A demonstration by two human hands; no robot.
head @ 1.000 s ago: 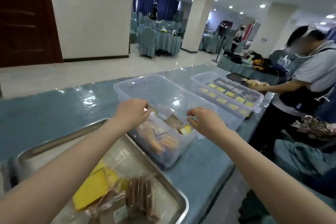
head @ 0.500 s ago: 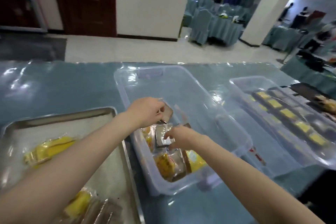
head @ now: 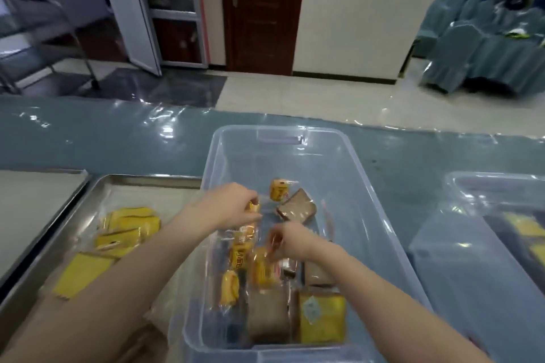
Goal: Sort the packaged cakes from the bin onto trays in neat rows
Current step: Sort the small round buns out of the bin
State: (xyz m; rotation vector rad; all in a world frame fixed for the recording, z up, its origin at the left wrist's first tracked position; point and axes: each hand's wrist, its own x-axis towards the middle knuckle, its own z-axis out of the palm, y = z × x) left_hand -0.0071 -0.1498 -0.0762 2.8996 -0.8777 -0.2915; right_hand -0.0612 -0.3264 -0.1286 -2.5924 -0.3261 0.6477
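A clear plastic bin (head: 368, 194) stands on the blue table and holds several wrapped cakes, yellow and brown. My left hand (head: 228, 206) reaches over the bin's left wall and pinches a small yellow wrapped cake (head: 253, 207) at the fingertips. My right hand (head: 290, 240) is inside the bin, fingers curled on the clear wrapper of a yellow cake (head: 264, 270). A brown cake (head: 296, 209) lies just beyond both hands. On the left, a steel tray (head: 73, 215) carries several yellow wrapped cakes (head: 129, 227).
A second steel tray (head: 35, 206) lies at the far left. Another clear bin (head: 486, 233) with yellow packets stands at the right. The table (head: 118, 141) is covered in shiny blue film. Beyond it are a tiled floor, a dark door and covered chairs.
The view has swung left and down, so the bin now sits centred. Both hands have gone deeper into the bin; the left now pinches a small yellow cake, the right grips a wrapper.
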